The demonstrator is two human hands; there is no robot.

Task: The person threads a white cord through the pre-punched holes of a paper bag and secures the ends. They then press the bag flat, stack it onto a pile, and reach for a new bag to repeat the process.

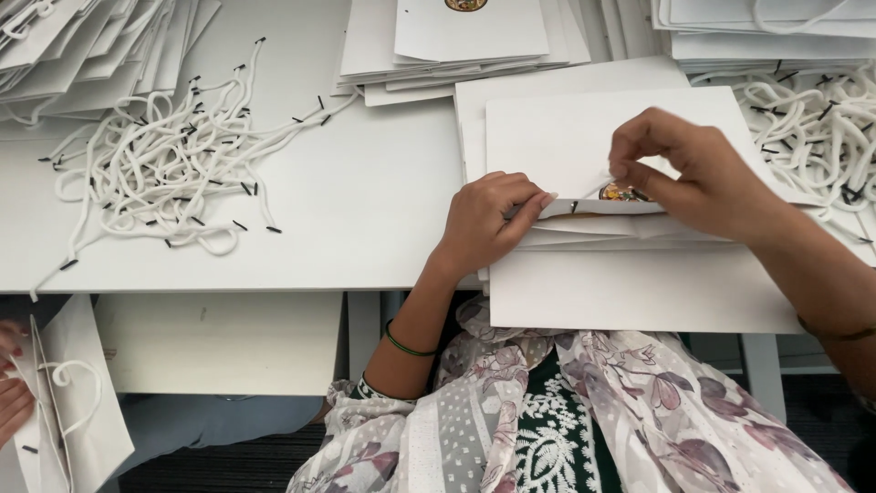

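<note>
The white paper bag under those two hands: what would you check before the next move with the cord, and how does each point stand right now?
1. Left hand pins the flat white paper bag at its top edge: ok.
2. Right hand pinches the white cord at its end: ok.
3. Cord end lined up with a hole: cannot tell, fingers hide it.
4. Spare cords lie on the table: ok.
5. Bag lies flat on the stack: ok.

Left hand [488,219]: centre of frame, fingers curled downward, forearm rising from lower centre.
Right hand [698,173]: right of centre, thumb and forefinger pinched together, forearm entering from right edge.
</note>
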